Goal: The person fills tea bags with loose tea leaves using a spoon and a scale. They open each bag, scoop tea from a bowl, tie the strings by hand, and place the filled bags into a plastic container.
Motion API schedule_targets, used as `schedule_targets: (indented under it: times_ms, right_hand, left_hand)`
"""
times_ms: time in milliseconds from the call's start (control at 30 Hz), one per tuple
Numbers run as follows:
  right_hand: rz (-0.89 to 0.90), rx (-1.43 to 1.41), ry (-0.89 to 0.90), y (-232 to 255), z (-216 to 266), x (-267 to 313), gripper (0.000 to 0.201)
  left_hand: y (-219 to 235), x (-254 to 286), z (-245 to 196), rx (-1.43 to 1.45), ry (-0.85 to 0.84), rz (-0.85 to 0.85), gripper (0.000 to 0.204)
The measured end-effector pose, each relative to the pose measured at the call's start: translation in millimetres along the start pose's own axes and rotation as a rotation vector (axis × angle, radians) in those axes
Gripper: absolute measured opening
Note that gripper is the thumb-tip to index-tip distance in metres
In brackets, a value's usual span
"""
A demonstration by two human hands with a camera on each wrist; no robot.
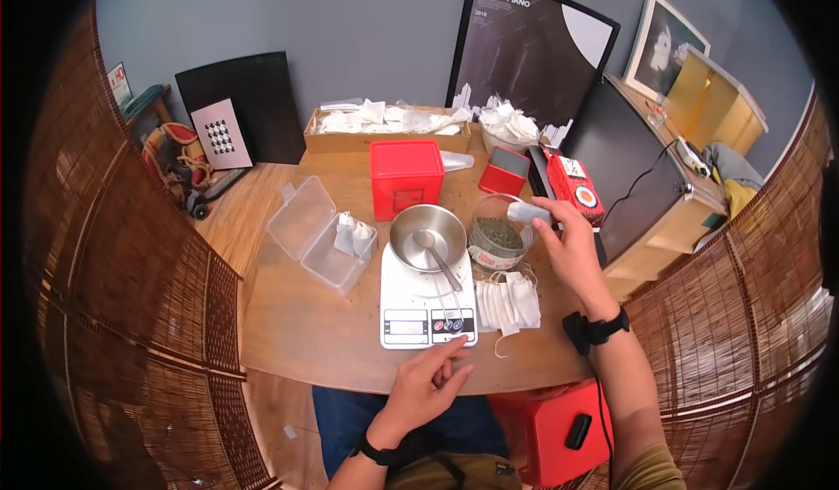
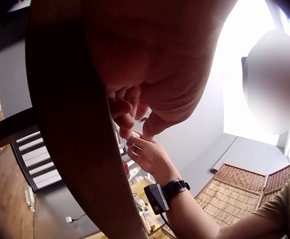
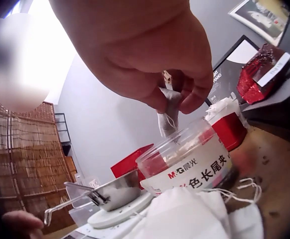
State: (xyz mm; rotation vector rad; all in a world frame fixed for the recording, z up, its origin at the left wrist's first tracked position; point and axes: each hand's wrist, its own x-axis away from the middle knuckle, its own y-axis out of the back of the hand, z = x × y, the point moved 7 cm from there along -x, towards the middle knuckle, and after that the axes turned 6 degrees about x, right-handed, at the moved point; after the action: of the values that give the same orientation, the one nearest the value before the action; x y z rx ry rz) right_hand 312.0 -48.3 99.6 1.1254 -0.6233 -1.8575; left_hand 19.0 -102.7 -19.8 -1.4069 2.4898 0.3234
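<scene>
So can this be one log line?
right hand: pinches small bag at rim of clear tub | left hand: by scale | metal pan: on scale, spoon inside

At right, the leaves (image 1: 499, 234) are coloured green, the bag (image 1: 522, 213) above white; the far-left card (image 1: 222, 137) is patterned black.

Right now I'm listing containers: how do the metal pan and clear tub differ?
The metal pan sits on the scale; the clear tub stands beside the scale. The pan is shiny and opaque, the tub see-through with a printed label. The pan holds a spoon, the tub green leafy bits. Both are round and open-topped.
</scene>
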Motion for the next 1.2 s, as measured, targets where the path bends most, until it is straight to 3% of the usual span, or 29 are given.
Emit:
schedule_targets:
  times_ms: [67, 133, 300, 367, 533, 600, 867, 967, 1200]
  right_hand:
    - [-0.078, 0.02, 0.078, -3.5, -1.1, -8.9, 0.032]
    - [-0.038, -0.131, -0.062, -6.8, -3.1, -16.2, 0.025]
    - [-0.077, -0.086, -0.009, -4.7, -0.7, -27.5, 0.025]
    - [-0.194, -0.078, -0.022, 5.1, 9.5, -26.3, 0.026]
    - [-0.11, -0.072, 0.048, -13.6, 5.8, -23.5, 0.025]
    - [-0.32, -0.146, -0.058, -4.0, 4.1, -18.6, 0.025]
    - [-0.125, -0.109, -0.074, -24.3, -7.0, -22.8, 0.025]
    - [-0.252, -0.17, -0.078, -18.3, -5.2, -21.7, 0.025]
    - [-0.106, -0.124, -0.074, -26.3, -5.5, -20.9, 0.026]
  left_hand:
    - [0.1, 0.4, -0.3, 0.008, -0.006, -0.002, 0.054]
    - [0.7, 0.9, 0.5, 0.016, -0.009, -0.005, 0.052]
    - [0.8, 1.2, 0.1, 0.017, -0.029, 0.011, 0.048]
    - [0.7, 1.1, -1.0, 0.016, -0.032, 0.013, 0.048]
    - [1.1, 0.9, -2.7, 0.02, -0.037, 0.019, 0.046]
    - [2.0, 0.9, -2.7, 0.002, -0.056, 0.018, 0.044]
    - [2.7, 1.7, -3.3, 0.003, -0.041, 0.018, 0.041]
    - [2.2, 0.9, -3.9, 0.002, -0.051, 0.022, 0.04]
    - [2.1, 1.5, -5.1, 0.0, -0.062, 0.022, 0.038]
